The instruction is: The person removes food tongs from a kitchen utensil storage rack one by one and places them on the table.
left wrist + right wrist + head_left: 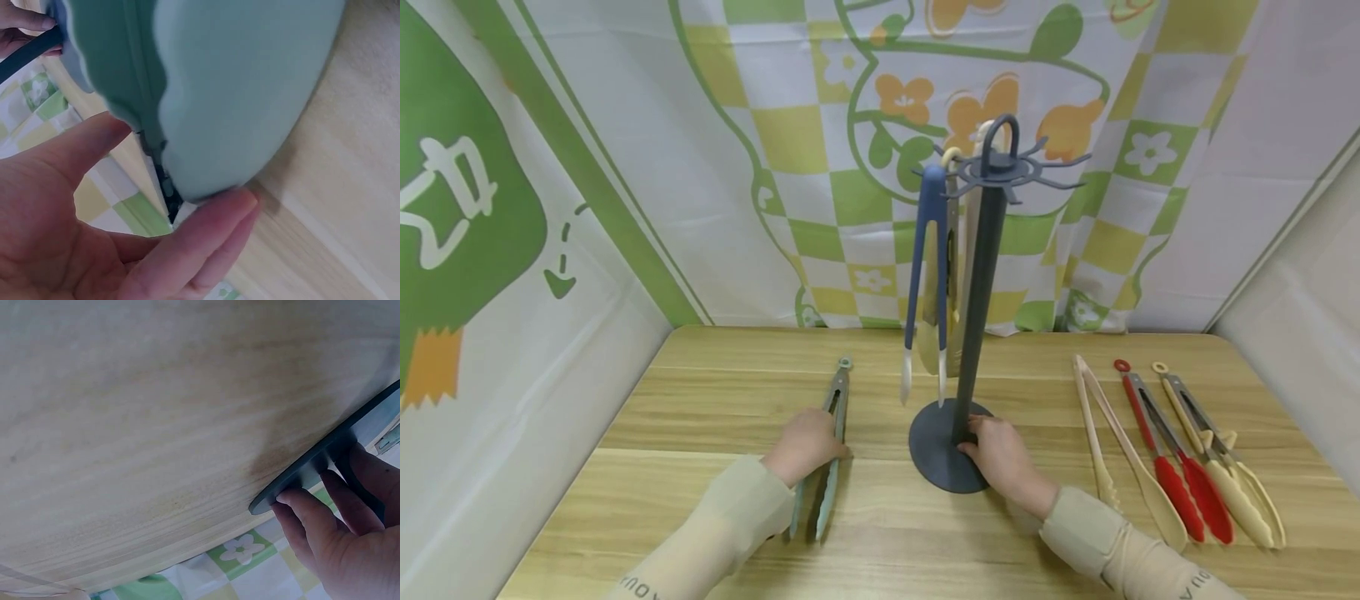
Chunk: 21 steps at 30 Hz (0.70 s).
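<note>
Cream cloth sleeves with folded cuffs come nearest, their dark lettering partly cut off by the lower edge. Dark grey and smooth, the utensil stand has a disc-shaped base, a slender round pole and a crown of thin hooks under an arched loop. Just left of the stand, the left hand grips mint-green tongs, whose matte, scalloped tips loom large in the left wrist view. At the stand's foot, the right hand grasps the pole just above the base. Blue tongs with pale tips hang on the stand's left side. To its right, on the wood-grained surface, lie beige tongs, red-tipped tongs with metal arms, and cream tongs. Behind the stand hangs a checked, flower-printed cloth. Paler tongs on the hooks are half hidden by the blue pair and the pole, their number hard to make out. The left hand covers the middle of the mint-green tongs; whether they touch the surface cannot be told
</note>
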Tool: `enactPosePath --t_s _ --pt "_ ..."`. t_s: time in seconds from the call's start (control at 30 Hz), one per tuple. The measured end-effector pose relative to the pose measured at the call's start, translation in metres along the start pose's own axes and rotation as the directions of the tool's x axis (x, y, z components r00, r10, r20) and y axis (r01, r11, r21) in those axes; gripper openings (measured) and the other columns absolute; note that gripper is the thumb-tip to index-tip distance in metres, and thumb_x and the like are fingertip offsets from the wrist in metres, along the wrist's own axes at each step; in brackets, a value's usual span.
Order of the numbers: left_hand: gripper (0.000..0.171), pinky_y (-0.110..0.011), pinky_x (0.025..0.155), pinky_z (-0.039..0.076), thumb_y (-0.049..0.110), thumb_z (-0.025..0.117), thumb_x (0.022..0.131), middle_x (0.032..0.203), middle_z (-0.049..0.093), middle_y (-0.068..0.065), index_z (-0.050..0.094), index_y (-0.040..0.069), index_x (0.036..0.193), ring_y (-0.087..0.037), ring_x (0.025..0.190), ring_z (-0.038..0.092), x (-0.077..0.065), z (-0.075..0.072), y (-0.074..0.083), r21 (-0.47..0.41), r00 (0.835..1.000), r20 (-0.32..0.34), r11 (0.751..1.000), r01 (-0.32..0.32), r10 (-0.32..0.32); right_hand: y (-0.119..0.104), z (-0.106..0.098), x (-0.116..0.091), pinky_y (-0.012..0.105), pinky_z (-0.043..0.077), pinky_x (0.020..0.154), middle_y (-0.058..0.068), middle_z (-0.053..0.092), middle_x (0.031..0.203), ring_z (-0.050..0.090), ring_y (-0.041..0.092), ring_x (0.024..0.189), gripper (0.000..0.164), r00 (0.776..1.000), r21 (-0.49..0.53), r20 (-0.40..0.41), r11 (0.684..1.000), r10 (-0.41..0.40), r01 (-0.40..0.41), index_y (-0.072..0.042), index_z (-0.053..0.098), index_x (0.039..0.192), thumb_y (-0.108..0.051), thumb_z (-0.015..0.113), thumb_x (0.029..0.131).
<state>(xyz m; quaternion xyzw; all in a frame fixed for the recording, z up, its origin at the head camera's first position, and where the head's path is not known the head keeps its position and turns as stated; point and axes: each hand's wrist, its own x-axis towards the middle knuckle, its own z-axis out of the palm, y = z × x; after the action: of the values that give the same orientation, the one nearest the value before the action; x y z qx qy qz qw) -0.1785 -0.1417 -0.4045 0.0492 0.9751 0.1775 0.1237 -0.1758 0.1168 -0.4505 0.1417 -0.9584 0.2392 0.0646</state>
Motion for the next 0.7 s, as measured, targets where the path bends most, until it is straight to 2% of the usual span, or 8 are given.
enactPosePath --t_s 0.2,0.33,0.43,0.5,0.57,0.63,0.7 --pt "0.034 -0.019 0.039 0.032 0.028 0.074 0.077 0.056 0.046 -0.001 0.052 0.005 0.065 -0.011 0.045 0.039 0.000 -0.005 0.006 0.000 0.999 -0.009 0.999 0.032 -0.032 0.000 0.001 0.000 0.040 0.051 0.080 0.019 0.066 0.104 0.063 0.032 0.094 0.020 1.000 -0.003 0.005 1.000 0.004 -0.004 0.003 0.071 0.089 -0.008 0.076 0.073" --pt "0.037 -0.018 0.036 0.032 0.031 0.073 0.078 0.057 0.050 -0.003 0.058 -0.002 0.085 -0.011 0.043 0.043 -0.001 -0.013 0.011 0.032 0.999 -0.043 0.999 0.009 -0.008 0.000 0.001 0.000 0.040 0.051 0.080 0.019 0.066 0.103 0.064 0.031 0.093 0.019 1.000 0.000 -0.003 1.000 -0.001 0.001 0.002 0.071 0.088 -0.008 0.076 0.073" --pt "0.061 -0.022 0.037 0.037 0.035 0.072 0.078 0.070 0.056 -0.008 0.052 -0.009 0.115 -0.015 0.049 0.049 -0.003 -0.020 0.019 0.005 0.996 -0.082 1.000 -0.018 0.018 0.000 0.001 0.000 0.040 0.051 0.079 0.019 0.066 0.102 0.064 0.031 0.093 0.018 1.000 -0.001 -0.009 1.000 -0.004 0.004 0.002 0.071 0.087 -0.007 0.076 0.073" --pt "0.072 -0.027 0.045 0.045 0.037 0.071 0.078 0.093 0.061 -0.016 0.045 -0.009 0.128 -0.022 0.066 0.059 -0.005 -0.025 0.025 -0.037 0.993 -0.115 0.998 -0.044 0.039 0.000 0.000 0.000 0.040 0.051 0.080 0.019 0.066 0.102 0.064 0.032 0.093 0.018 1.000 0.003 -0.008 1.000 0.002 -0.002 0.003 0.071 0.087 -0.007 0.076 0.073" --pt "0.083 -0.036 0.063 0.052 0.041 0.070 0.079 0.117 0.055 -0.021 0.034 -0.006 0.137 -0.029 0.091 0.060 -0.008 -0.030 0.033 -0.074 0.987 -0.149 0.995 -0.071 0.059 -0.001 0.000 0.000 0.040 0.051 0.080 0.019 0.066 0.102 0.063 0.032 0.094 0.018 1.000 0.005 -0.006 1.000 0.006 -0.006 0.003 0.071 0.087 -0.007 0.076 0.073" --pt "0.084 -0.041 0.081 0.050 0.042 0.070 0.079 0.132 0.046 -0.022 0.034 -0.005 0.138 -0.033 0.109 0.053 -0.011 -0.033 0.041 -0.112 0.979 -0.189 0.989 -0.101 0.078 -0.001 0.000 -0.001 0.040 0.051 0.080 0.020 0.066 0.103 0.063 0.032 0.095 0.018 1.000 0.011 -0.002 1.000 0.012 -0.012 0.004 0.071 0.087 -0.007 0.075 0.073" --pt "0.083 -0.045 0.092 0.044 0.042 0.071 0.078 0.134 0.044 -0.022 0.036 -0.004 0.137 -0.034 0.117 0.048 -0.014 -0.036 0.049 -0.141 0.969 -0.227 0.981 -0.136 0.102 -0.002 -0.001 -0.001 0.041 0.050 0.081 0.020 0.065 0.104 0.063 0.033 0.096 0.018 1.000 0.007 0.003 1.000 0.011 -0.011 0.004 0.071 0.088 -0.007 0.075 0.074"
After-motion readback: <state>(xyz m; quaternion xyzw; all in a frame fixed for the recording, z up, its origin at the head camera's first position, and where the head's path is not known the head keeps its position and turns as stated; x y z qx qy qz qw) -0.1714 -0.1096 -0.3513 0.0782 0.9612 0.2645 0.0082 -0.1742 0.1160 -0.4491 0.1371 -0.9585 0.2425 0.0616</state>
